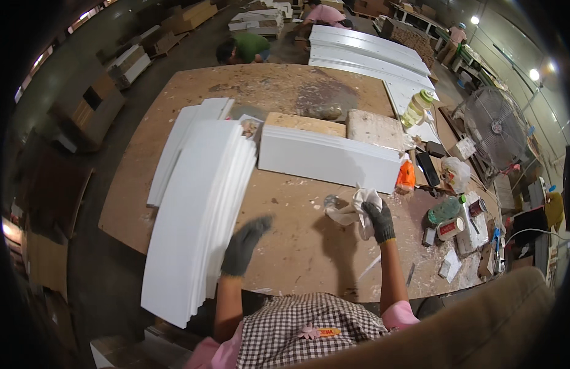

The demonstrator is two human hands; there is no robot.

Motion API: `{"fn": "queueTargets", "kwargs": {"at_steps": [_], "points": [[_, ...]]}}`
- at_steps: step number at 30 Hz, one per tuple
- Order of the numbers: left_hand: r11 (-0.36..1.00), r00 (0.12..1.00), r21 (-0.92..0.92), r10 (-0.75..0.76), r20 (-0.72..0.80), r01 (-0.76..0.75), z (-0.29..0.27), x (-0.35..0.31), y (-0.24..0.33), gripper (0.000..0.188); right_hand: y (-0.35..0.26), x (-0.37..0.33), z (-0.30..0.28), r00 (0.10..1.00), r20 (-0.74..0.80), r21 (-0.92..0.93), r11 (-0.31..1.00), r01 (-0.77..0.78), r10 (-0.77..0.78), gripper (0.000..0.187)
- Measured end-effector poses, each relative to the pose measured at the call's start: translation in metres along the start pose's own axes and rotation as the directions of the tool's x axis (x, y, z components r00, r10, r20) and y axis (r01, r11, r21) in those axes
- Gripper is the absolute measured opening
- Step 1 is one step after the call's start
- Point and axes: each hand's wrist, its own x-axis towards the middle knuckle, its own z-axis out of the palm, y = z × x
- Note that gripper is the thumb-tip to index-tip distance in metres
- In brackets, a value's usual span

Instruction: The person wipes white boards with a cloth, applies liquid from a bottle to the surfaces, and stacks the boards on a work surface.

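Observation:
My right hand [378,220], in a dark grey glove, is closed round a crumpled white cloth [360,212] just above the worktable. Also gloved, my left hand [247,245] hovers with fingers stretched out and slightly blurred, holding nothing. Close beside it lies a stack of long white boards [189,209], jutting over the table's near left edge. Another set of white panels [328,158] stands on edge across the middle, leaning against a wrapped block [376,129] and a wooden piece [304,123].
The brown worktable [279,246] is stained and scuffed. On its right are a green-capped bottle [443,211], a cup [451,229], a phone [427,169] and an orange packet [406,175]. A fan [495,127] stands beyond. People [245,48] work among stacked boards at the back.

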Motion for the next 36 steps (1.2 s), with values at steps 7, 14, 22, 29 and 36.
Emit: {"fn": "queueTargets", "kwargs": {"at_steps": [7, 14, 22, 29, 36], "points": [[0.670, 0.953, 0.716, 0.041, -0.300, 0.196, -0.024, 0.226, -0.103, 0.080, 0.030, 0.105, -0.058, 0.896, -0.346, -0.431, 0.895, 0.114, -0.280, 0.088], [0.625, 0.944, 0.755, 0.088, -0.319, 0.197, -0.020, 0.318, -0.154, 0.086, 0.057, 0.126, -0.102, 0.946, -0.273, -0.400, 0.915, 0.052, -0.173, 0.083], [0.485, 0.888, 0.773, -0.017, -0.459, 0.409, -0.008, 0.299, -0.120, 0.059, 0.037, 0.119, -0.108, 0.920, -0.370, -0.054, 0.992, 0.118, -0.130, 0.060], [0.743, 0.855, 0.498, -0.192, -0.481, 0.447, -0.039, 0.080, -0.124, 0.062, 0.020, -0.011, -0.149, 0.915, -0.400, -0.294, 0.940, -0.173, 0.043, 0.056], [0.703, 0.727, 0.319, -0.408, -0.552, 0.636, -0.035, -0.061, -0.124, 0.051, 0.005, -0.090, -0.125, 0.971, -0.236, -0.519, 0.850, -0.092, -0.038, 0.047]]}}
